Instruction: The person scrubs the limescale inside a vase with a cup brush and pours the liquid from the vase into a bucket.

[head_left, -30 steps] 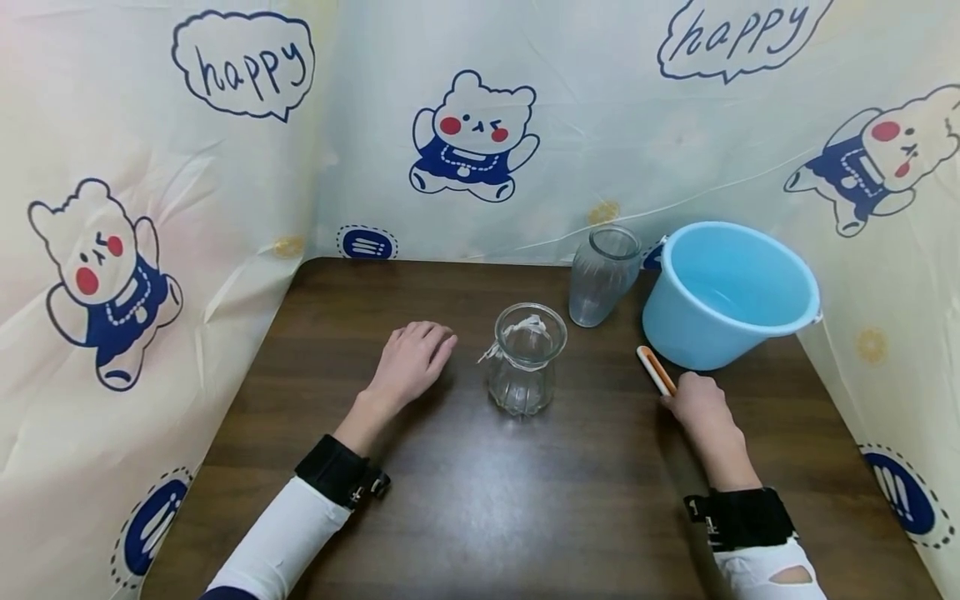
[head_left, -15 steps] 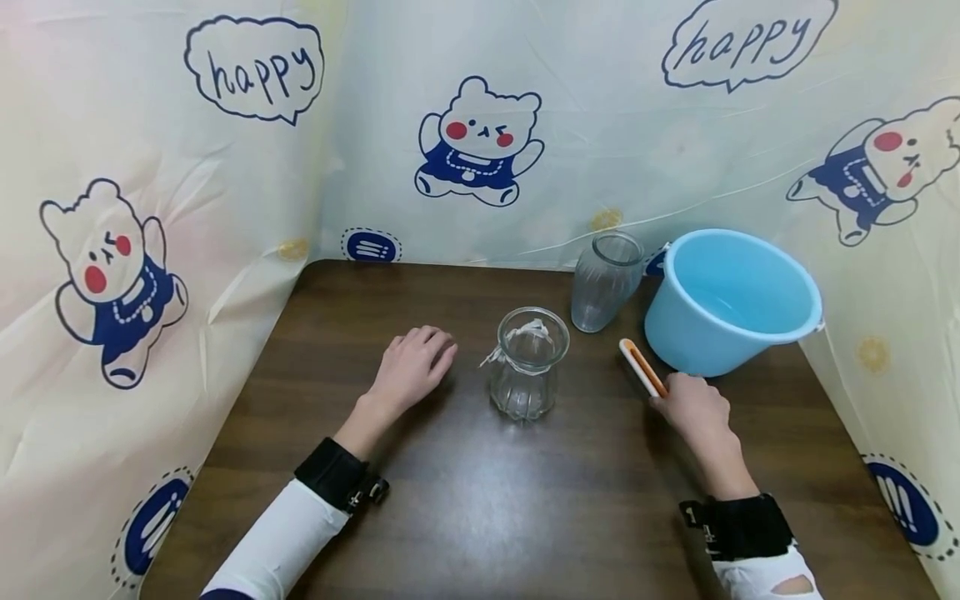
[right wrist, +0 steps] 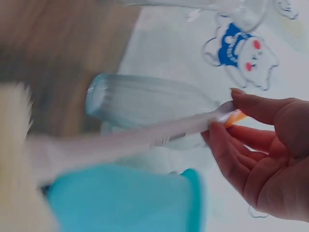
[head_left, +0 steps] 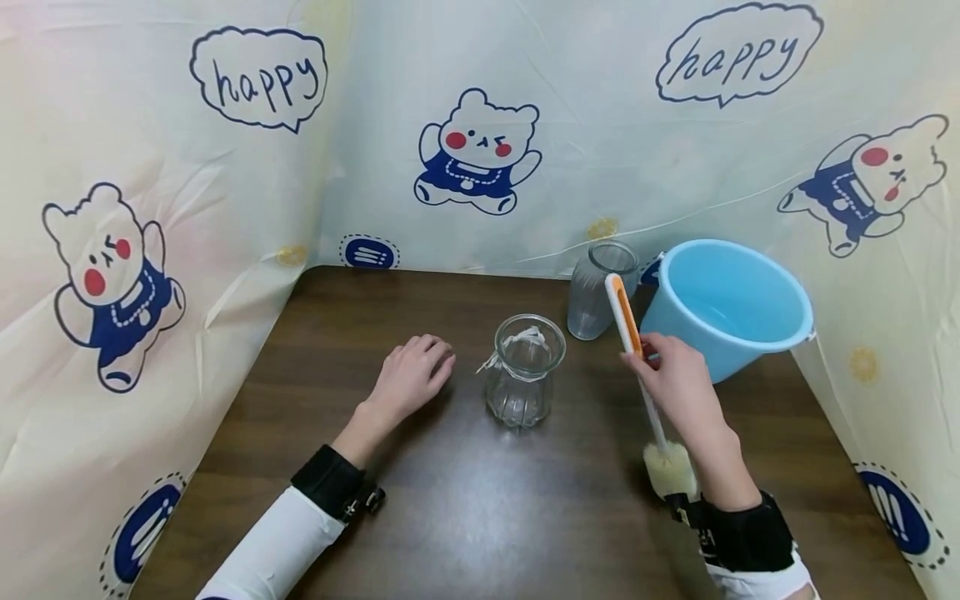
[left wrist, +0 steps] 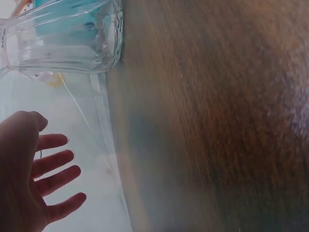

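Observation:
My right hand (head_left: 675, 379) pinches a bottle brush (head_left: 622, 312) by its orange-and-white handle between thumb and fingers. The handle points up and away, and the cream sponge-like head (head_left: 670, 471) hangs low on the near side, beside my wrist. In the right wrist view the white shaft (right wrist: 120, 142) runs from the fingertips to the pale bristly head at the left edge. My left hand (head_left: 411, 371) rests over the table with relaxed fingers, holding nothing. To its right stands a clear glass jar (head_left: 519, 400) with a white string bow round its neck.
A taller glass vase (head_left: 588, 304) stands at the back, partly behind the brush handle. Right of it is a light blue bucket (head_left: 720, 350), close to my right hand. A printed curtain (head_left: 360, 150) borders the brown wooden table (head_left: 465, 517).
My right hand has lifted the brush and tilted it, handle end rising and moving left, so its head now shows. The left hand has stayed in place.

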`<state>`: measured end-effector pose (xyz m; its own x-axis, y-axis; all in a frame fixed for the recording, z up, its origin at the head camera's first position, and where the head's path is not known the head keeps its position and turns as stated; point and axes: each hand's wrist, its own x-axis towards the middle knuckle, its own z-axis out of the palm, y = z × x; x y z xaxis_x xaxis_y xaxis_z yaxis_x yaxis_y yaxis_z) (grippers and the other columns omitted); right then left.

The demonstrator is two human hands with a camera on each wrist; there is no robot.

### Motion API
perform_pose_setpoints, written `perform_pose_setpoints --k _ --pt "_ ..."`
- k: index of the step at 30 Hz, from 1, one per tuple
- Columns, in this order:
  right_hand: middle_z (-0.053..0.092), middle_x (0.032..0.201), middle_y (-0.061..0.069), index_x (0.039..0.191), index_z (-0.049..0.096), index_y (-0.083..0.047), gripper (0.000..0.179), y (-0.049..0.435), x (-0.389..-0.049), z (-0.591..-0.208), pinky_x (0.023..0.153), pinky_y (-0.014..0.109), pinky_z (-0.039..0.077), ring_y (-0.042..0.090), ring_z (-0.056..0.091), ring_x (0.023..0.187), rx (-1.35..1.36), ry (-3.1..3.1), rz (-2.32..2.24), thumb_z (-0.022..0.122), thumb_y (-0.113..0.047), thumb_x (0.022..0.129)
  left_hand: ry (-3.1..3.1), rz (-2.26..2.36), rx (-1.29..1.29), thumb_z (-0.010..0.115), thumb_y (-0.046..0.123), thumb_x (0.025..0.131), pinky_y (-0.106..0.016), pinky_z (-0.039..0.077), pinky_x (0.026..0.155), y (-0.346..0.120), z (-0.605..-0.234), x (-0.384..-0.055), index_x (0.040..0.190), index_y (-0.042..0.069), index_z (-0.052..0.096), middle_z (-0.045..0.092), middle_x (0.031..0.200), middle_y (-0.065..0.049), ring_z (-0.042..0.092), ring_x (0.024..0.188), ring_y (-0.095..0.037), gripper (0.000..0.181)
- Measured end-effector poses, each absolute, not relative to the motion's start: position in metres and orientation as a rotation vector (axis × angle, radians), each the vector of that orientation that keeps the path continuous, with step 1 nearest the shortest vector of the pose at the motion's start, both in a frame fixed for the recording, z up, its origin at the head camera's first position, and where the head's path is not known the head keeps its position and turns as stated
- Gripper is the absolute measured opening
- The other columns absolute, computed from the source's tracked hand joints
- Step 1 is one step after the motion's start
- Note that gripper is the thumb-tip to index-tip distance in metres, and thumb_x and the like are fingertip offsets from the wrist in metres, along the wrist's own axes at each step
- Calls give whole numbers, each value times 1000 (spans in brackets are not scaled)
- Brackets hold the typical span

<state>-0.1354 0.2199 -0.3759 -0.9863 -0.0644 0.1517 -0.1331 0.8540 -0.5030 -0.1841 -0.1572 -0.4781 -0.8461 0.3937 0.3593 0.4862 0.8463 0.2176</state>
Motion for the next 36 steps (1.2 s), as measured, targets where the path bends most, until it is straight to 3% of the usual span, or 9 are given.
perform_pose_setpoints --k 5,10,13,16,18,21,30,36 --pt "67 103 22 119 65 2 46 208 -133 -353 63 50 58 34 68 85 195 -2706 908 67 -34 90 -2721 -431 -691 51 35 98 -46 52 77 -154 -477 -182 107 15 70 68 108 -5 59 98 -24 29" --pt "69 101 21 116 67 3 43 200 -135 -328 66 48 58 30 69 83 257 -2515 958 72 -29 87 -2714 -413 -692 53 34 97 -46 52 78 -152 -476 -182 108 14 70 68 108 -5 59 99 -24 29" --pt "69 97 17 115 69 1 40 196 -137 -315 67 30 59 22 69 82 318 -2404 960 74 -24 84 -2717 -406 -699 52 35 97 -45 52 78 -151 -476 -182 109 14 70 68 108 -5 59 99 -24 30" --pt "70 95 14 115 70 0 38 192 -139 -302 69 9 53 8 67 81 378 -2289 996 76 -18 82 -2723 -405 -701 52 35 97 -46 52 79 -150 -477 -182 109 14 70 68 109 -5 59 99 -24 30" --pt "69 96 14 115 70 0 37 189 -138 -293 70 2 48 -1 65 80 411 -2214 1045 77 -12 81 -2725 -404 -699 52 35 97 -46 52 79 -150 -477 -181 109 14 70 68 108 -5 59 99 -24 30" --pt "69 98 13 116 69 1 38 185 -138 -279 72 5 50 -5 63 79 444 -2116 1122 76 -5 80 -2728 -413 -699 52 36 97 -46 52 78 -149 -478 -180 109 14 70 68 108 -5 59 99 -24 31" --pt "69 99 -1 116 69 1 34 170 -139 -239 74 17 56 13 68 81 518 -1885 1316 72 1 82 -2744 -422 -704 51 36 98 -46 51 78 -146 -480 -180 110 14 69 67 108 -5 58 99 -23 31" --pt "69 98 -2 119 66 1 35 157 -143 -230 72 20 57 23 68 81 614 -1799 1422 69 2 85 -2755 -419 -708 53 35 97 -46 51 78 -144 -480 -178 108 14 70 69 107 -4 59 98 -23 30"
